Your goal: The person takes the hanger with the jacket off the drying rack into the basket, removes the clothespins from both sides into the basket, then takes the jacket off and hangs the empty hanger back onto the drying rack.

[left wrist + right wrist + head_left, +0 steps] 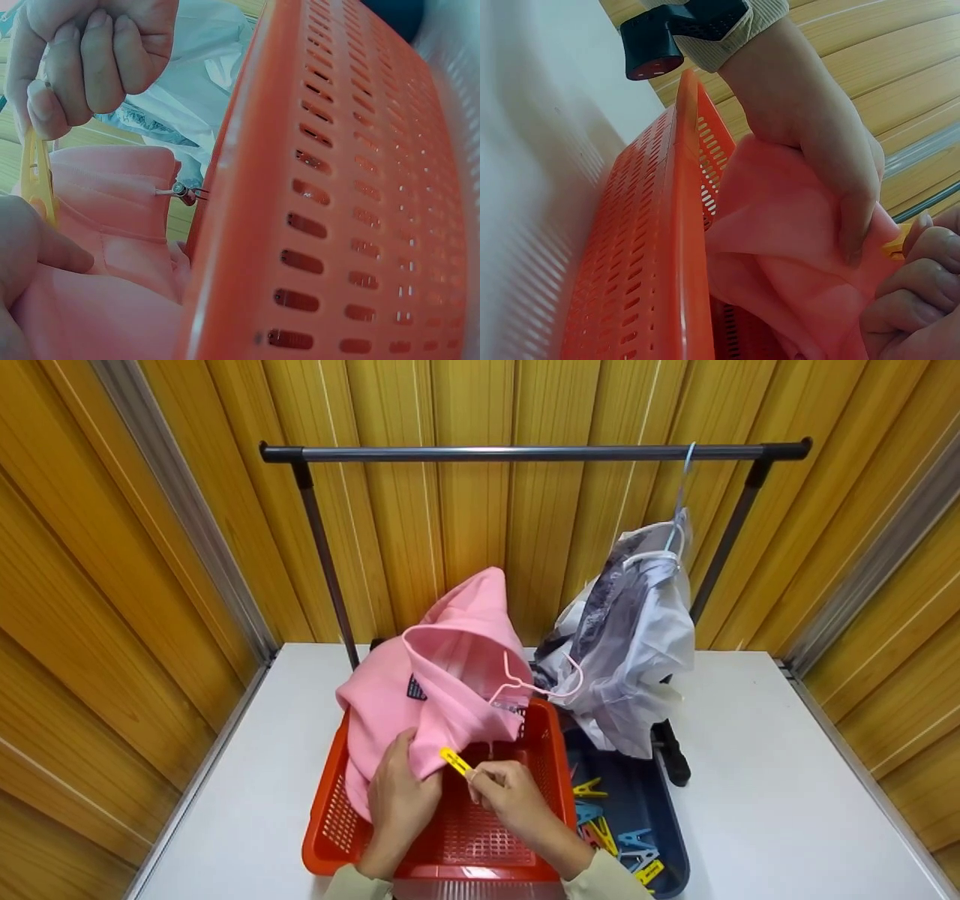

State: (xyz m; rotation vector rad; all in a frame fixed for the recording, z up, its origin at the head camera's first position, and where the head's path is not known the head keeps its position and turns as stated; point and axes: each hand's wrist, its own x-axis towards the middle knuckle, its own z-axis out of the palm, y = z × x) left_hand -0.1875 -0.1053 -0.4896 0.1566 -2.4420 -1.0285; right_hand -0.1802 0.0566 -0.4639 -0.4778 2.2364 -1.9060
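Observation:
A pink hooded garment (382,675) lies bunched over the left and back of a red basket (559,780); a dark label shows at its neck. A pink hanger (555,692) pokes out of the neck opening. My left hand (405,791) grips the garment's front edge. In my right hand (510,795), thumb and fingers pinch a yellow clothespin (454,761), its far end against the pink cloth. The left wrist view shows the clothespin (36,180) at the cloth beside a zipper pull (180,190).
Behind stands a metal clothes rack (495,454). A white and grey garment (637,622) hangs at its right on a blue hanger (684,487). Right of the basket, a dark blue tray (679,847) holds several coloured clothespins (600,832). Wood-look panels (472,405) enclose the white table (765,780).

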